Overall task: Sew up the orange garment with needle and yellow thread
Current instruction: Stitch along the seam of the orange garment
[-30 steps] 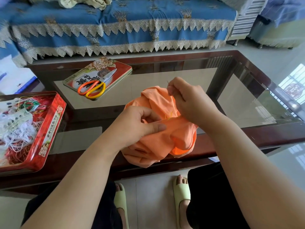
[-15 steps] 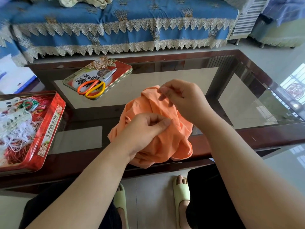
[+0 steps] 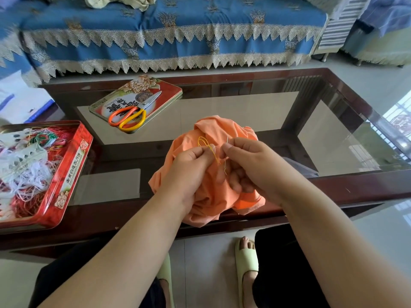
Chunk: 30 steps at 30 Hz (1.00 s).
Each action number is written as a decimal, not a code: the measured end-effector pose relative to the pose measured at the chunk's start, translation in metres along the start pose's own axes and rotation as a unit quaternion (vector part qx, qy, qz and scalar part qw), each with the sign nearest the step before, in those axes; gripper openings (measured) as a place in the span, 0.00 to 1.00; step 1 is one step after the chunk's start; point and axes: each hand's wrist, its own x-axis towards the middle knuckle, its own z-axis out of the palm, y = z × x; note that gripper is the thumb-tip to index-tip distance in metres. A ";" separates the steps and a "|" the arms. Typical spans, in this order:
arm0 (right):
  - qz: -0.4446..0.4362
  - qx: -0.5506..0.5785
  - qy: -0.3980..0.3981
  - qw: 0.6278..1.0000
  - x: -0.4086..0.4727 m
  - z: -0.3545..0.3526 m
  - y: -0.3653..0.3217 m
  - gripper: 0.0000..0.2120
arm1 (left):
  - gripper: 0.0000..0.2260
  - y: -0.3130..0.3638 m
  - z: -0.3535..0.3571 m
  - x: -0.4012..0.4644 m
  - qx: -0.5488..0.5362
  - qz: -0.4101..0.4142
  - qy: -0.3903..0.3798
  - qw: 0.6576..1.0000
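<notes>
The orange garment (image 3: 213,174) sits bunched at the near edge of the worktop (image 3: 244,112), held up by both hands. Since a moment ago a loop of yellow thread (image 3: 205,145) has appeared on the garment's top; the left hand (image 3: 189,167) now pinches it, while the right hand (image 3: 251,165) pinches the needle (image 3: 227,140) just beside it. A stitch seems drawn through; tightening the loop likely follows.

The glass-topped table (image 3: 244,112) bears a red tin (image 3: 73,165) and its lid (image 3: 171,90).
</notes>
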 end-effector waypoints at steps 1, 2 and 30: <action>0.006 0.000 -0.001 1.000 -0.001 0.001 0.002 0.12 | 0.10 0.000 0.000 0.000 -0.025 -0.014 -0.003 1.000; 0.010 -0.009 0.001 1.000 -0.002 0.002 0.003 0.12 | 0.09 0.002 0.001 0.000 -0.051 -0.026 -0.012 0.998; -0.060 -0.187 0.127 0.972 -0.009 0.002 0.015 0.11 | 0.08 0.005 0.000 0.000 -0.030 0.074 0.019 0.997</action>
